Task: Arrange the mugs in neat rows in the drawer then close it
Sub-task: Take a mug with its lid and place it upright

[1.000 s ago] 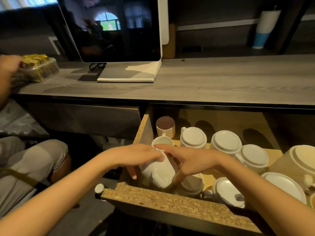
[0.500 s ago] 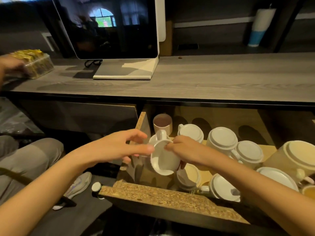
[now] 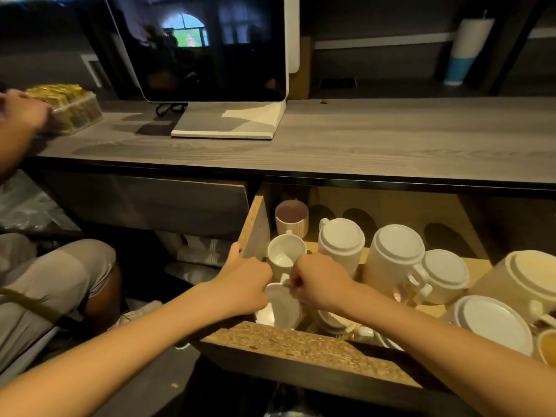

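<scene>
Left hand (image 3: 243, 284): fingers curled round the left side of the white mug (image 3: 281, 310), thumb raised beside the drawer's side wall.
Right hand (image 3: 319, 281): fingers curled tight, pinching the same mug by its handle at the rim.
Held mug: mouth up, low in the front-left corner of the drawer (image 3: 301, 346), just behind the front panel.
Behind it: an upright mug (image 3: 285, 254), then a pink ribbed mug (image 3: 291, 219) at the back.
To the right: upturned mugs (image 3: 394, 257), bottoms up, loosely placed.
Drawer: pulled out beneath the worktop (image 3: 391, 139).
Worktop: carries a monitor (image 3: 204, 46).
</scene>
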